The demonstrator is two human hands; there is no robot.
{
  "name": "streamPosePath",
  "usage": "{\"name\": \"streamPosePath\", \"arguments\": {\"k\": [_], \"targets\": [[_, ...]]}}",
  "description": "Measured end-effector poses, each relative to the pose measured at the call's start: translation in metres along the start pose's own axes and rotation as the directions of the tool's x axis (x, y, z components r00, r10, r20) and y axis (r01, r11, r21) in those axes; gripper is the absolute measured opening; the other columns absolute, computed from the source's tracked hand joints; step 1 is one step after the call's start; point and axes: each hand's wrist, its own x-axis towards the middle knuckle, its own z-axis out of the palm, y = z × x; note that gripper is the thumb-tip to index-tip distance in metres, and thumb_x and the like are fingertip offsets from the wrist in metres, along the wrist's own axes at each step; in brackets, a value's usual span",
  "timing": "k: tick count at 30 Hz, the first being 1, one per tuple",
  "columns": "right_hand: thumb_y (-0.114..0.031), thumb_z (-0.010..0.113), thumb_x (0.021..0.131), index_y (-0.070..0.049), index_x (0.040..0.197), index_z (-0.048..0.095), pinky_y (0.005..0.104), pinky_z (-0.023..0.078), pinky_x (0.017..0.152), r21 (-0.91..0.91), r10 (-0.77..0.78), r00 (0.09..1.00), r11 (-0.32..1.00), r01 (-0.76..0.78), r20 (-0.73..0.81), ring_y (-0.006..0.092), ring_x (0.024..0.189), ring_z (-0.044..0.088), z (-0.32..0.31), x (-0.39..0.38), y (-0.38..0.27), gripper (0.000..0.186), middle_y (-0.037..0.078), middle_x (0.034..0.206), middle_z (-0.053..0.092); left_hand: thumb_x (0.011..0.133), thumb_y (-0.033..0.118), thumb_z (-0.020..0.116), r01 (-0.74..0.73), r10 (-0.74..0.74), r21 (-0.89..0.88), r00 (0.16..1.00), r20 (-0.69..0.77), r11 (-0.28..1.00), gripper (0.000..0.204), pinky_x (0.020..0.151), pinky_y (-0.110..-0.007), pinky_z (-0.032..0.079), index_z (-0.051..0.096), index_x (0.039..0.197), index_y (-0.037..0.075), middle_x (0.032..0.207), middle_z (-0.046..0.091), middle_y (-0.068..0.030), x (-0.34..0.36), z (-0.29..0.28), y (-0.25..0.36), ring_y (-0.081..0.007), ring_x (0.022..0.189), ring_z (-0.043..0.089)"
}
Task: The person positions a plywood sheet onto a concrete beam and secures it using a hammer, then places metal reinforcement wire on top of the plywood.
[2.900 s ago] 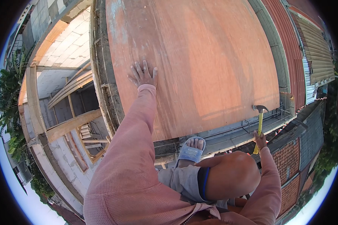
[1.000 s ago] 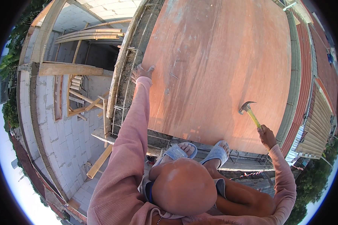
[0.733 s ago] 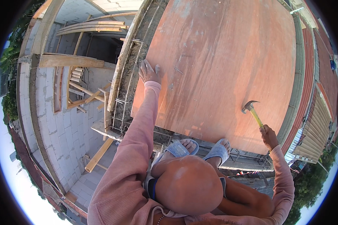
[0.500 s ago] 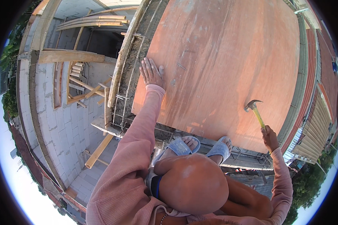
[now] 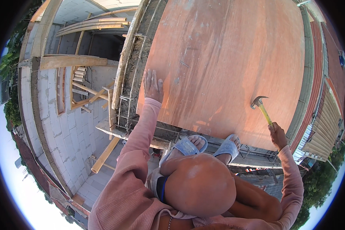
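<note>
A large reddish plywood sheet (image 5: 226, 69) lies flat in front of me, its near edge by my sandals. Toward its left edge my left hand (image 5: 153, 86) rests palm down, fingers stretched out. My right hand (image 5: 278, 136) is wrapped round the yellow handle of a claw hammer (image 5: 261, 107), over the near right part of the sheet. The hammer's head points away from me; I cannot tell whether it touches the wood. Two small nail-like pieces (image 5: 184, 64) show on the sheet beyond my left hand.
Steel bars (image 5: 136, 73) and a rough timber edge (image 5: 122, 57) run along the sheet's left side. Beyond is a drop to a block-walled room (image 5: 61, 142) with bamboo poles (image 5: 105, 155). My blue sandals (image 5: 227, 148) stand at the near edge. Corrugated roofing (image 5: 324, 126) lies right.
My left hand has slid nearer to me along the sheet's left edge. The right hand and hammer have shifted slightly, with the hammer's head a little farther away from me.
</note>
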Motion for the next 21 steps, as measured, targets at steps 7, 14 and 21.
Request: {"name": "streamPosePath", "arguments": {"k": [7,14,21], "targets": [[-0.039,0.047,0.100,-0.003,0.097,0.057,0.0516,0.049,0.068,0.020,-0.017,0.997,1.000,0.018,-0.069,0.0455,0.079,0.064,0.012,-0.018,0.014,0.038,0.024,0.079,0.064,0.102,0.046,0.043,0.130,-0.086,0.246,0.979,-0.184,0.961,0.067,0.121,-0.054,0.013,0.031,0.151,0.003,0.162,0.021,-0.0156,0.004,-0.066,-0.010,-0.0350,0.151,0.014],[-0.035,0.054,0.097,-0.001,0.096,0.062,0.0441,0.051,0.068,0.183,0.091,0.994,0.980,-0.079,-0.062,0.0349,0.076,0.067,0.038,-0.014,0.076,0.035,0.019,0.079,0.067,0.099,0.065,0.029,0.207,-0.199,0.510,0.977,-0.070,0.835,0.087,0.123,-0.051,0.003,0.010,0.157,0.003,0.164,0.010,-0.0180,0.016,-0.029,-0.011,-0.0327,0.153,0.003],[-0.020,0.060,0.091,-0.002,0.097,0.061,0.0381,0.045,0.040,0.550,0.392,0.919,0.777,-0.307,-0.041,0.0167,0.053,0.058,0.009,-0.025,0.065,0.019,0.005,0.066,0.057,0.099,0.064,0.032,0.172,-0.133,0.526,0.985,-0.111,0.833,0.086,0.123,-0.050,0.005,0.013,0.156,0.003,0.164,0.010,-0.0176,0.009,-0.030,-0.040,-0.0310,0.153,0.005]]}}
